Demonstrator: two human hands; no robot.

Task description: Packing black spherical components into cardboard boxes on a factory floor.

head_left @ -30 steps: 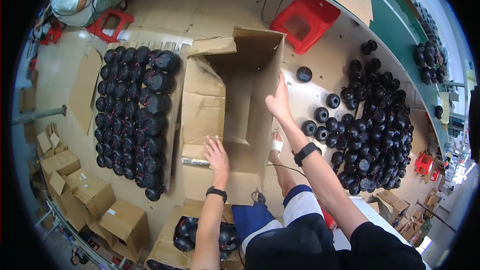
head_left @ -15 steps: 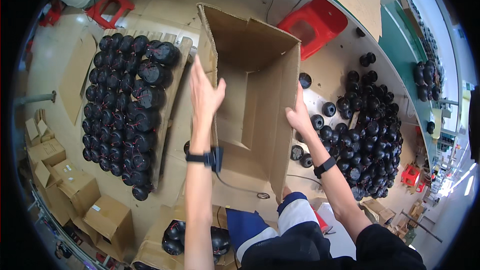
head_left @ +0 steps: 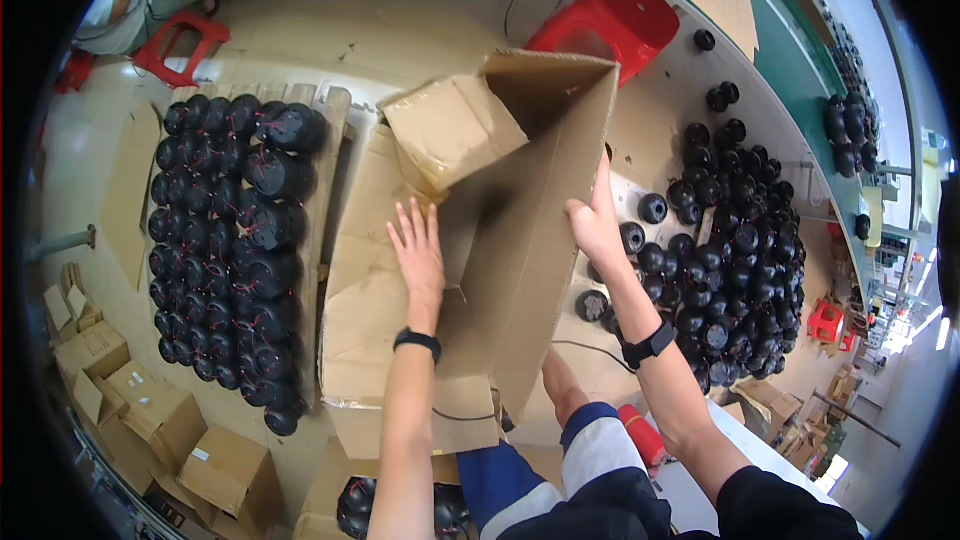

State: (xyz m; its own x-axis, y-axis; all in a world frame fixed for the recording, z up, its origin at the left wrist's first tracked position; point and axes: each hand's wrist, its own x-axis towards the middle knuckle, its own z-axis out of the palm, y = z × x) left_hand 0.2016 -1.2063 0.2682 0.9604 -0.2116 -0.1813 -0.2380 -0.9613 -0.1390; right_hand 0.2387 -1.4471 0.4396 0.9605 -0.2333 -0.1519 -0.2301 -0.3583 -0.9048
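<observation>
A large brown cardboard box stands in front of me, its inside facing up. On its left, a wide cardboard panel spreads outward, and a folded, taped cardboard piece juts over the far left part. My left hand is open, fingers spread, against the cardboard at the box's left side. My right hand grips the right wall, with its thumb on the near face and its fingers hidden behind the edge. Both wrists wear black bands.
Left stands a wooden pallet stacked with black round parts with red wires. A heap of black round parts covers the right floor. A red stool is beyond the box; several cartons sit lower left. A person is far left.
My left hand went from the box's left edge to lying spread on the cardboard. The left side now spreads outward, with a folded piece sticking up. My right hand keeps hold of the right wall.
</observation>
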